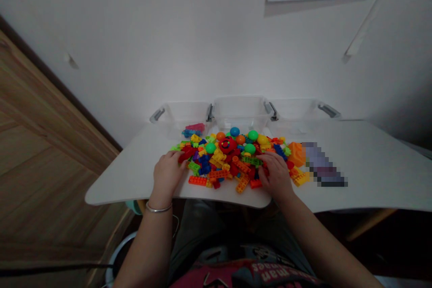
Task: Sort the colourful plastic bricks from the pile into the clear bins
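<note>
A heap of coloured plastic building bricks (219,164) covers the middle of the white table (121,184), with several round green, orange, blue and yellow balls along its far side. Among them sits a round red piece (227,145). My left hand (166,174) rests at the heap's left edge, its fingertips against a red brick (186,155). My right hand (275,175) lies curled on the heap's right side, its fingers over a small red brick (265,170). Whether either hand grips anything is hidden.
Clear plastic bins (240,112) with grey latches stand in a row along the table's far edge. A large orange block (297,154) and a pixelated, blurred object (322,164) lie to the right. A wooden panel (43,144) runs along the left.
</note>
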The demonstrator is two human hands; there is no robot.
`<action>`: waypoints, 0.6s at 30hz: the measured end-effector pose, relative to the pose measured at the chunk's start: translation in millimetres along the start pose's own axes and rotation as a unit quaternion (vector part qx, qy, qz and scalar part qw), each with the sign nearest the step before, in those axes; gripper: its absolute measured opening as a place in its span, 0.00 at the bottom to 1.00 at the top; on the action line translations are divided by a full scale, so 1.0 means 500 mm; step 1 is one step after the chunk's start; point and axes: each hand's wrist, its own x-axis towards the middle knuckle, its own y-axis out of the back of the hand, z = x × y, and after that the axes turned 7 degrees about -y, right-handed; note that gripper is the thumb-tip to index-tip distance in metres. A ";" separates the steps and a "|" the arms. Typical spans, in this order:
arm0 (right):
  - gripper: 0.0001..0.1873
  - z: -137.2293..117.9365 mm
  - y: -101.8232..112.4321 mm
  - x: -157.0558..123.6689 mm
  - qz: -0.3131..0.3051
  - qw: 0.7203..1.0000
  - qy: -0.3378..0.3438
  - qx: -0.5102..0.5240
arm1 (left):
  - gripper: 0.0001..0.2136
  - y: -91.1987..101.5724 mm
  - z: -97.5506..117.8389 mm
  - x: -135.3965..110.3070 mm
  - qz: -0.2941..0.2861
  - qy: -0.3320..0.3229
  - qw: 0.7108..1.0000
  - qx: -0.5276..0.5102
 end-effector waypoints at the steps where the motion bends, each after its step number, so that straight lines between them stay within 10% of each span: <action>1: 0.16 0.000 0.000 0.000 0.000 1.000 0.000 -0.001 | 0.15 -0.002 0.003 0.000 0.001 -0.006 1.000 0.005; 18: 0.15 0.000 0.003 0.000 0.004 1.000 0.003 -0.013 | 0.21 -0.004 0.020 -0.003 0.019 -0.029 0.999 0.007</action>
